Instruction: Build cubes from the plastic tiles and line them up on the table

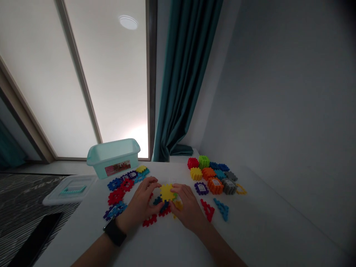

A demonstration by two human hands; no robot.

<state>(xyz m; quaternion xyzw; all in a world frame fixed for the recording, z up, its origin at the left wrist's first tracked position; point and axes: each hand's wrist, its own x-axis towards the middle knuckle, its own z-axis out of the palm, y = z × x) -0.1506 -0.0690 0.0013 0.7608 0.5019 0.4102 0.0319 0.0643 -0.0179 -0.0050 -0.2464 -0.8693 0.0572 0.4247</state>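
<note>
Both my hands are at the middle of the table around a yellow square building tile with toothed edges (167,192). My right hand (187,207) is closed on its right side, fingers on top and thumb below. My left hand (144,200) grips its left side, index finger at the upper corner and thumb lower down. Under the yellow tile a dark blue toothed tile (164,205) shows partly. Red toothed tiles (150,221) lie below my left hand, and a yellow-orange piece (178,205) is half hidden by my right hand.
At the left lie blue, red and purple tiles (116,196), with a mint plastic bin (115,155) behind and its lid (69,190) beside. Stacked colored tiles (215,185) stand at right, near a red triangle (207,210) and a blue triangle (221,209).
</note>
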